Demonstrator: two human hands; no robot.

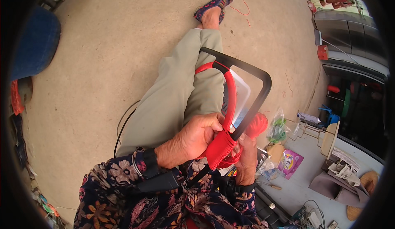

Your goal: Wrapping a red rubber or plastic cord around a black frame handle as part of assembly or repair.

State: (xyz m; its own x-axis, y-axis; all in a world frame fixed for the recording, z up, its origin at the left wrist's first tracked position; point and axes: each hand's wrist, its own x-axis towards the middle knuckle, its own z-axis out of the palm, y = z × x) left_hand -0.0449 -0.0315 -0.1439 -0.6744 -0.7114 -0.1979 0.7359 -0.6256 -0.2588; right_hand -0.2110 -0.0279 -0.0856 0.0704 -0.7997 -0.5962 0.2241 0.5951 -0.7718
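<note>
A black flat frame (265, 75) with rounded corners rises from my hands over my legs. A curved strip (231, 101), red with a black section near its top, arcs inside it. Both meet at a red piece with a ridged, stitched-looking edge (220, 149). My left hand (197, 136) is closed on this red piece, thumb pressed near the foot of the curved strip. My right hand (245, 157) grips it from the other side, its fingers partly hidden behind the red piece and loose red strands. Beside the right hand is a bundle of red yarn (257, 125).
Behind the frame stands a pale plastic container (242, 91). To the right, a grey surface (302, 179) holds a purple packet (290, 163), clear bags, folded grey cloth (337, 188) and cables. A large blue barrel (37, 42) stands left. Red thread scraps (247, 7) lie on the floor.
</note>
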